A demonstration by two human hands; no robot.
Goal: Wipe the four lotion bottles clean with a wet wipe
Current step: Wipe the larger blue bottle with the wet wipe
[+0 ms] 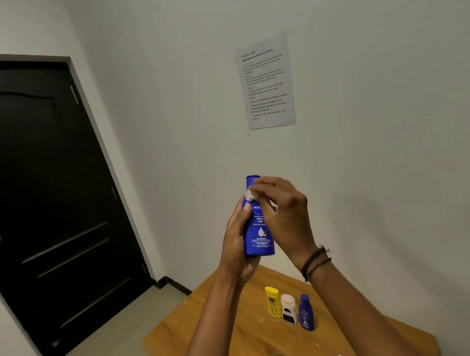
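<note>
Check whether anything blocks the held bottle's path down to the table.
Nothing visible does. The big bottle is up in the left hand, and bare table lies in front of the yellow bottle.

Left hand (236,246) grips large blue bottle (257,233) upright, raised above the worktop (243,335). Right hand (284,210) pinches wet wipe (250,195) against the bottle's neck, at 12 o'clock from its label. At 6 o'clock from the hands, standing in a row just beside each other: yellow bottle (273,302), white bottle (289,309), small blue bottle (306,311). Printed sheet (266,81) on wall at 12 o'clock; black door (37,196) at 9 o'clock.
</note>
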